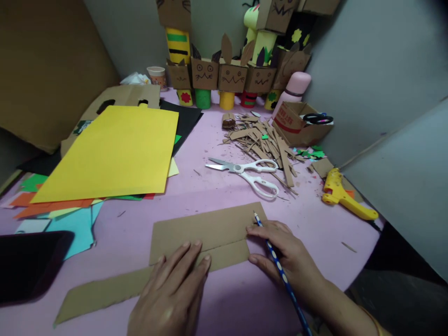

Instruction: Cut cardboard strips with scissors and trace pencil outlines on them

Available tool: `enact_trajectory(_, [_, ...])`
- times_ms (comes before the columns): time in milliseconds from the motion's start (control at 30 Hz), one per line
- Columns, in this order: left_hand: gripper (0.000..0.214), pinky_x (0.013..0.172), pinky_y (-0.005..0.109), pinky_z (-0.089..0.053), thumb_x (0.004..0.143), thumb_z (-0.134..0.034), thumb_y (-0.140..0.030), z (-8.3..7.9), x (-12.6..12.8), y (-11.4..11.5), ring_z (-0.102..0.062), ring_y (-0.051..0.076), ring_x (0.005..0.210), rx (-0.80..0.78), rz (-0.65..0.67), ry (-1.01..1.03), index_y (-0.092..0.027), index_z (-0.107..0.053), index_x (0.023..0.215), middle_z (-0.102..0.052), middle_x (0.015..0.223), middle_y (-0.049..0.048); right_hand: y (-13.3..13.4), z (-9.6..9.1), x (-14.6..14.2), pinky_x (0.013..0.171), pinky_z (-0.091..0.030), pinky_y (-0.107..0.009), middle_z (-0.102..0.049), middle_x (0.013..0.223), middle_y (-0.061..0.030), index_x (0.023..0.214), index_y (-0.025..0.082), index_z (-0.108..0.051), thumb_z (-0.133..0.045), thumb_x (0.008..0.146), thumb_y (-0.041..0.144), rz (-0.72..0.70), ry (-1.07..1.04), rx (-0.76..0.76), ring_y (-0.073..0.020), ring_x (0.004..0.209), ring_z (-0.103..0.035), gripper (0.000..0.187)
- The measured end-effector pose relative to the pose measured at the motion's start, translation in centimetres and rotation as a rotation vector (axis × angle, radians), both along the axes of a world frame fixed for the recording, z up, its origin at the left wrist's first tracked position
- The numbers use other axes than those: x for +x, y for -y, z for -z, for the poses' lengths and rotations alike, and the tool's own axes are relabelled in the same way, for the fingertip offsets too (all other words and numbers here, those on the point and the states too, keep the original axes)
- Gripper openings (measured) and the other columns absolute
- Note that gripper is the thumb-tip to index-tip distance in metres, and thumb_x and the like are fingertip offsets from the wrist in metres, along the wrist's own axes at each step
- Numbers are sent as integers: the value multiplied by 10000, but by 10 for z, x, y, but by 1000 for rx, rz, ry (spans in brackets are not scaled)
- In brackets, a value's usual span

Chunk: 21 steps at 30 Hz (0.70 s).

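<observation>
A brown cardboard rectangle (206, 228) lies flat on the pink table (196, 186), with a long cardboard strip (105, 291) laid along its near edge. My left hand (173, 291) rests flat on the strip, fingers stretched out and fingertips at the rectangle's near edge. My right hand (287, 259) is closed around a blue dotted pencil (280, 270). The pencil's tip touches the right end of the rectangle.
White-handled scissors (250, 172) lie open behind the cardboard, next to a heap of cardboard scraps (264, 140). A yellow glue gun (345, 196) is at right, a small box (297, 123) behind it. Coloured paper sheets (112, 154) are stacked at left. Cardboard figures (231, 74) line the back wall.
</observation>
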<state>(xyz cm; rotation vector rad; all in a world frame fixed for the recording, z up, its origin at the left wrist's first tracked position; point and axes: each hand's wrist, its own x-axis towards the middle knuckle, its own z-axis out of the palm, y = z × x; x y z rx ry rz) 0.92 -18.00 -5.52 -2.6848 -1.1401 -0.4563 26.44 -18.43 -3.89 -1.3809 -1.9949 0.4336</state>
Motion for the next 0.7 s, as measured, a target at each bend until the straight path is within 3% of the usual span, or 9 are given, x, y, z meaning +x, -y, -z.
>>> enact_trajectory(400, [333, 698, 472, -575, 873, -403, -256, -5, 4, -6, -632, 326, 1015, 58, 62, 43, -172, -662, 1065, -646, 1168, 130, -2, -2, -1, 833, -437, -441, -690, 991, -73, 1077, 230, -547, -613, 792, 196, -6, -9, 15, -255, 936, -601, 294])
enact_trajectory(700, [347, 793, 474, -561, 856, -460, -287, -3, 2, -2, -574, 302, 1117, 11, 29, -9, -191, -606, 1156, -574, 1277, 106, -1, -1, 0, 828, -449, -428, -692, 1002, -74, 1090, 234, -551, -604, 793, 212, 0, 6, 25, -251, 940, -608, 302])
